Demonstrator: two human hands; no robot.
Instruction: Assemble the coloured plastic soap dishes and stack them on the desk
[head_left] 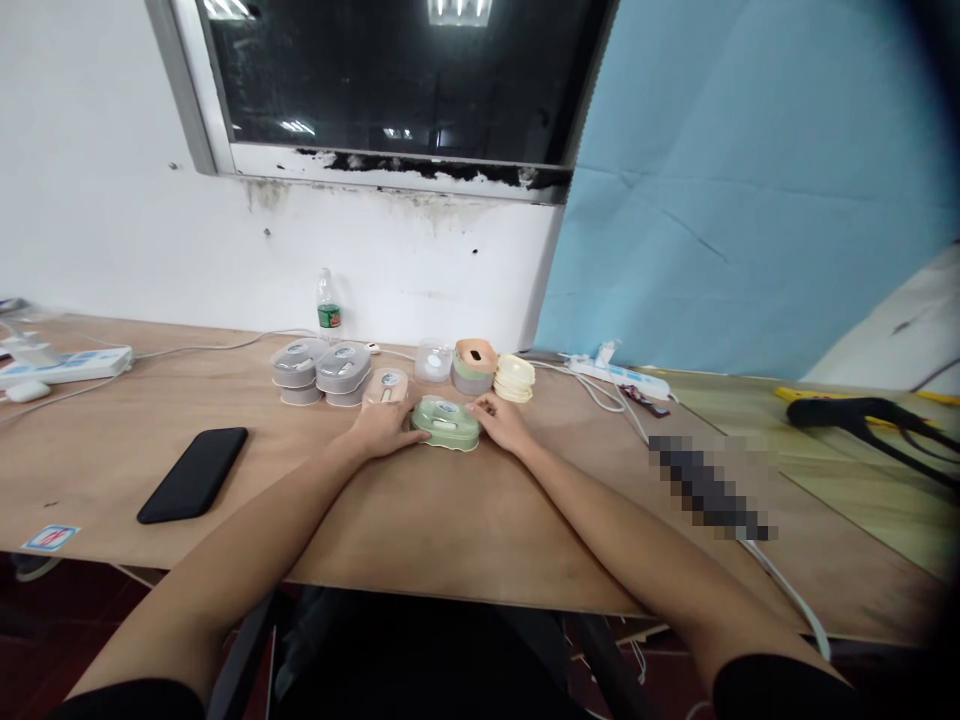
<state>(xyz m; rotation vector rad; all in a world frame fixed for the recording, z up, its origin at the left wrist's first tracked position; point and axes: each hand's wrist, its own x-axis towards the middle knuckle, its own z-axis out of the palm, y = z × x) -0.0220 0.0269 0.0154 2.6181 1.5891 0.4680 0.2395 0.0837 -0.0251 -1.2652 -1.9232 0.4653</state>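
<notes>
Forearms extend; both hands' fingers grasp the green box, its long axis crosswise.

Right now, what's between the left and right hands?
The green box, seen in the head view: the left hand is at its left end, the right hand at its right.

A plain workroom, it seems, a long wooden counter, white power strips on top, a dirty white wall, a blue sheet, bright lights mirrored in dark glass.
</notes>
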